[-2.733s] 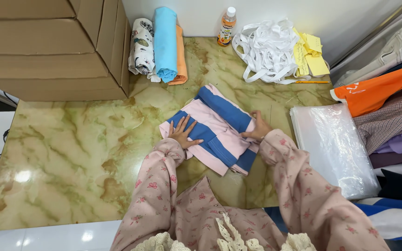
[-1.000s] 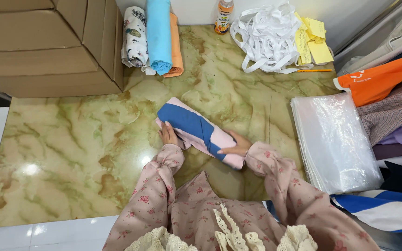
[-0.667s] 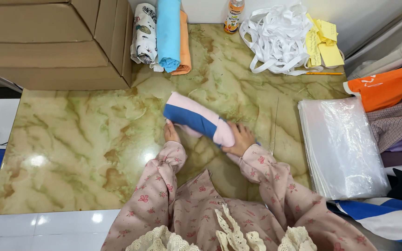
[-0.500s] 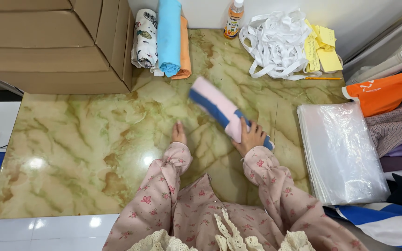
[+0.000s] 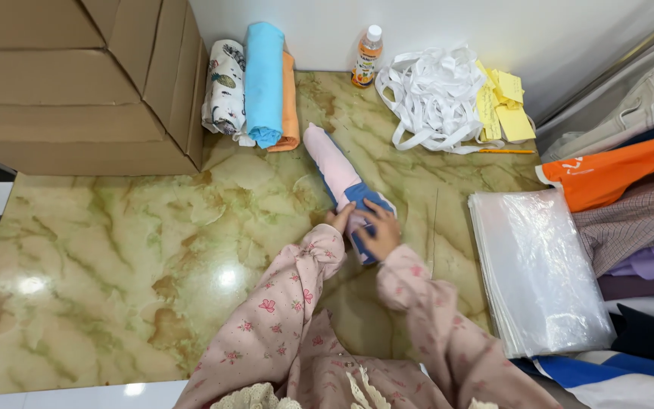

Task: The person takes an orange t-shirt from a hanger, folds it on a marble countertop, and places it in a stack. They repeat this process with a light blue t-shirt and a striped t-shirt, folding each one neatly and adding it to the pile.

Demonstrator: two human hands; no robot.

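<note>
I see my right hand (image 5: 378, 227) lying fingers-spread on the near end of the rolled pink-and-blue cloth (image 5: 342, 185), pressing it down, while my left hand (image 5: 337, 221) pinches the same end from its 9 o'clock side, only the fingertips clear of the pink floral sleeve (image 5: 281, 310). The roll lies on the green marbled tabletop (image 5: 115, 242), near its middle, running from my hands toward 11 o'clock, its far tip pink and the blue stripe wrapped near my grip. At 11 o'clock from the roll, against the wall, three more rolled cloths (image 5: 255, 83) sit side by side: patterned white, light blue, orange. Cardboard boxes (image 5: 77, 76) stand at 10 o'clock. At 12 o'clock stands a small bottle (image 5: 367, 57) of orange drink, and at 1 o'clock a heap of white straps (image 5: 429, 95) with yellow slips (image 5: 505, 102) just beside it. A stack of clear plastic bags (image 5: 539, 273) lies at 3 o'clock, with folded garments (image 5: 630, 197) piled beyond it.
</note>
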